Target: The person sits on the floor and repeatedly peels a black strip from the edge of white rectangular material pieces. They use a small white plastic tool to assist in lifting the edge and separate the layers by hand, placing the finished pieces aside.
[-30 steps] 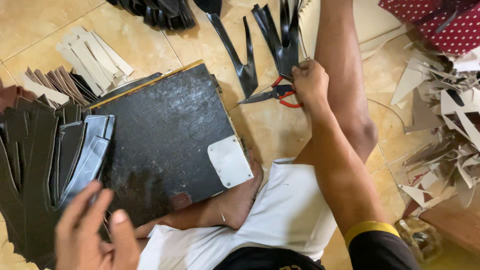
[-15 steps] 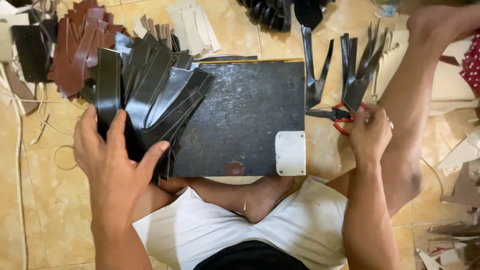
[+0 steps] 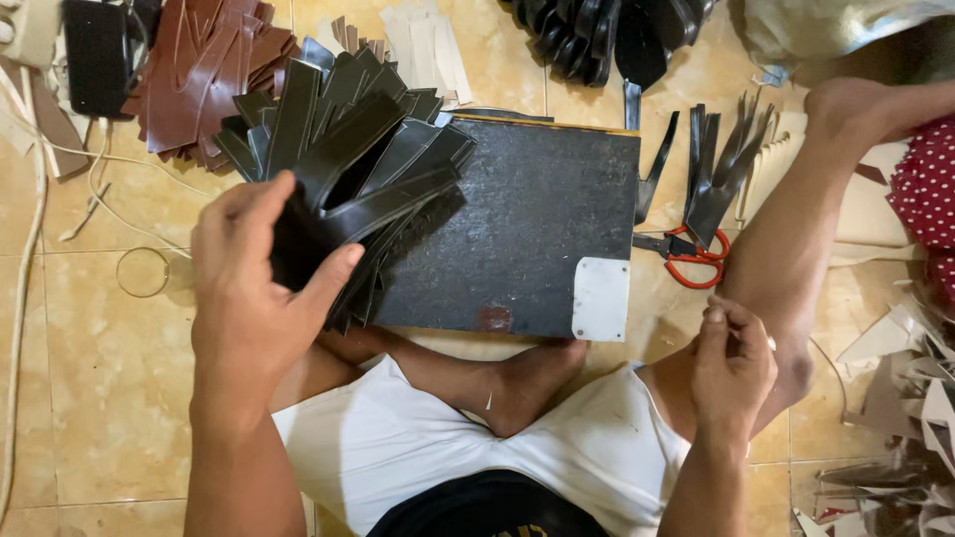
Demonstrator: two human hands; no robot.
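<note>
Black leather strips [image 3: 358, 169], long and glossy, fanned in one bundle; lower ends pinched in the left hand [image 3: 261, 283], fingers [image 3: 244, 204] closed around the bundle with the thumb pressed on its near side; fan spreads up and right over the left part of the cutting board

Cutting board [image 3: 527, 224]: dark, scuffed, rectangular, lying flat on the tiled floor [image 3: 99, 378]; a white patch [image 3: 601, 298] at its near right corner

Right hand [image 3: 731, 363]: well apart from the bundle, over the right knee, fingers loosely curled, thumb meeting fingertips; whether anything is between them cannot be told

Scissors [image 3: 686, 259]: red handles, on the floor just right of the board, beside a smaller cluster of black strips [image 3: 716, 169] fanned upward

Brown leather pieces [image 3: 204, 80]: stacked on the floor at upper left, just beyond the held fan

Pale strips [image 3: 428, 40]: laid side by side past the board's far edge

Further black pieces [image 3: 597, 30]: heaped at the top edge

Thin ring [image 3: 141, 271]: on the tiles left of the left hand

Offcuts [image 3: 895, 398]: pale and grey scraps piled at far right

Red dotted cloth [image 3: 930, 189]: right edge
</note>
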